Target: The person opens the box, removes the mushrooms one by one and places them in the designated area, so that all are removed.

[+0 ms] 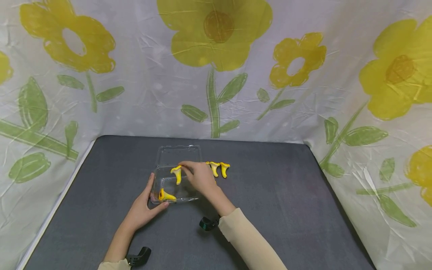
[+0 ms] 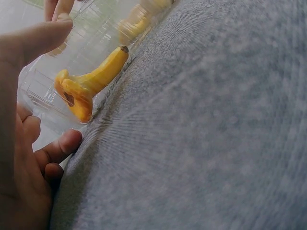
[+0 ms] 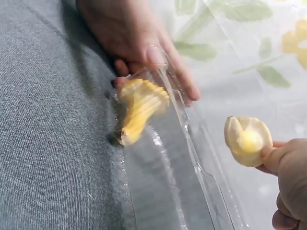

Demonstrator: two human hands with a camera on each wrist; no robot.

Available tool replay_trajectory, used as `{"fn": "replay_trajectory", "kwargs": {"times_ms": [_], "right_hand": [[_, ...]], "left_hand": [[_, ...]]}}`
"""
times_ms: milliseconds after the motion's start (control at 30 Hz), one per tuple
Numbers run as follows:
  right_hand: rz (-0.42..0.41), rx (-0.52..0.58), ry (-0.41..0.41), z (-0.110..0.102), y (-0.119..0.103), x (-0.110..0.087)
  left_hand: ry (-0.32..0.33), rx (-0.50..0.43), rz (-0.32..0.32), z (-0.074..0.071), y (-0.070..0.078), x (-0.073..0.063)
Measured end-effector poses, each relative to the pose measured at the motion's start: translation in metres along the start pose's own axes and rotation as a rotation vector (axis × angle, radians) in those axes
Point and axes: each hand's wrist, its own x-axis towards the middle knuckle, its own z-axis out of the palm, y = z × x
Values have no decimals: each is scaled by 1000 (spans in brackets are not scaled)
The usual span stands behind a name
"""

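Note:
A clear plastic clamshell box lies on the table with its lid folded back. My left hand holds its near left corner; in the right wrist view the thumb rests on the rim. Inside, by that corner, a yellow chanterelle mushroom lies on its side. Over the box my right hand pinches a second chanterelle by its cap edge, stem hanging down. The right wrist view shows this held mushroom end on, between thumb and finger.
To the right of the box, partly behind my right hand, more yellow chanterelles lie in a row on the dark grey table. A white flower-printed curtain rises at the table's back and sides. Black wrist devices sit on both forearms.

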Motion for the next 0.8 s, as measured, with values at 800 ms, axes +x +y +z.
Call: {"fn": "replay_trajectory", "kwargs": {"times_ms": [800], "right_hand": [[132,72,276,-36,58,-49]], "left_hand": [[3,21,23,0,1,-1]]}}
